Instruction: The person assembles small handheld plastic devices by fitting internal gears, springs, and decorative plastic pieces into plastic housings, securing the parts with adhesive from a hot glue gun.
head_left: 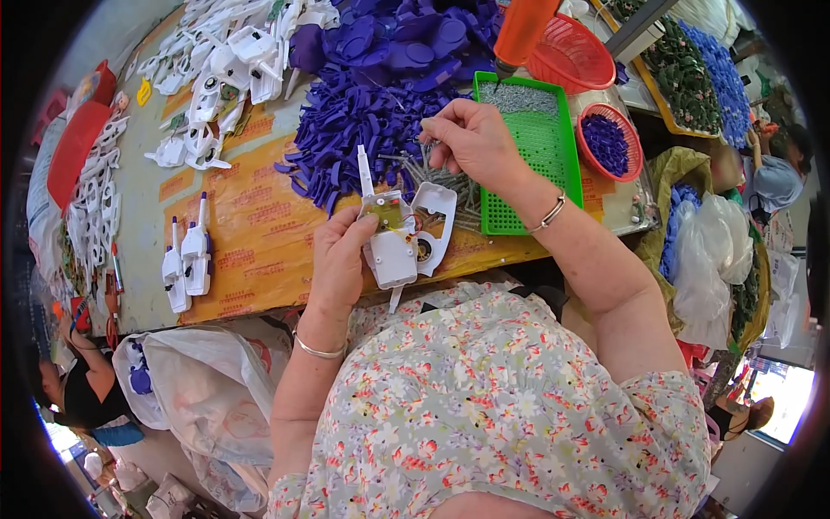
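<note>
My left hand (pixel 342 246) grips a white plastic housing (pixel 393 259) at the table's front edge, the thumb lying on top beside a greenish circuit board (pixel 389 210) inside it. A second white half-shell (pixel 439 216) with a round part lies against the housing's right side, joined by thin wires as far as I can see. Above the pile of grey metal pins (pixel 467 192), my right hand (pixel 471 138) is closed in a pinch. What sits between its fingertips is too small to make out. Just right of it stands a green perforated tray (pixel 529 138) with small silvery screws at its far end.
Purple plastic parts (pixel 363 117) are heaped behind my hands. White housings (pixel 251 60) pile up at the far left; assembled white-and-purple units (pixel 197 259) lie nearer. An orange power screwdriver (pixel 523 35) hangs above the tray, near red baskets (pixel 572 52). Other people work at both sides.
</note>
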Motion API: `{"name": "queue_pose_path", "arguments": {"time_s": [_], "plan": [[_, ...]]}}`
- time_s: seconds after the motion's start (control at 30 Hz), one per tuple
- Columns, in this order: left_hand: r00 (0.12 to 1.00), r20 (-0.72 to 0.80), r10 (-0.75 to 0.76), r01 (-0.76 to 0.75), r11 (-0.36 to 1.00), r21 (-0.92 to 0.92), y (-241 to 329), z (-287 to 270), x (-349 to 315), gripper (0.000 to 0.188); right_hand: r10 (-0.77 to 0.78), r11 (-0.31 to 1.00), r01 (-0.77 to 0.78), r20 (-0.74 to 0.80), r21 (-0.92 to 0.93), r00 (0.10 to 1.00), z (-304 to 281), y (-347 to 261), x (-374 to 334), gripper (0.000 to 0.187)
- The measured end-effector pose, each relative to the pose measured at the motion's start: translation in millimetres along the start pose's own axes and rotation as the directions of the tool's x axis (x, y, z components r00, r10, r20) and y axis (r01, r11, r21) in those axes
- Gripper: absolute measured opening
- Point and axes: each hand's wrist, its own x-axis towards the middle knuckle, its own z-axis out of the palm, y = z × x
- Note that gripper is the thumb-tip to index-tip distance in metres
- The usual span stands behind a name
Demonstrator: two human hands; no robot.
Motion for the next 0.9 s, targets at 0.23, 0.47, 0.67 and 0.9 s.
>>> {"name": "queue_pose_path", "arguments": {"time_s": [0.23, 0.47, 0.67, 0.9], "plan": [[0.994, -0.052, 0.096, -0.084, 0.977, 0.198, -8.7, -8.4, 2.3, 0.023, -0.127, 0.99, 0.124, -0.032, -0.069, 0.991, 2.1, 0.7, -0.9, 0.023], [0.798, 0.154, 0.582, -0.236, 0.068, 0.969, 10.4, 4.0, -17.6, 0.03, -0.051, 0.996, 0.053, -0.034, 0.071, 0.998, 6.4, -10.4, -19.6, 0.023], [0.794, 0.281, 0.539, -0.522, 0.368, 0.769, 27.9, 38.3, 5.3, 0.019, 0.008, 0.971, -0.017, 0.036, 0.24, 0.999, 18.7, -25.3, -40.4, 0.021], [0.868, 0.219, 0.445, -0.49, 0.699, 0.521, 8.5, 36.7, 22.1, 0.01, -0.055, 0.958, 0.031, 0.076, 0.284, 0.996, 16.2, -17.4, -48.5, 0.018]]}}
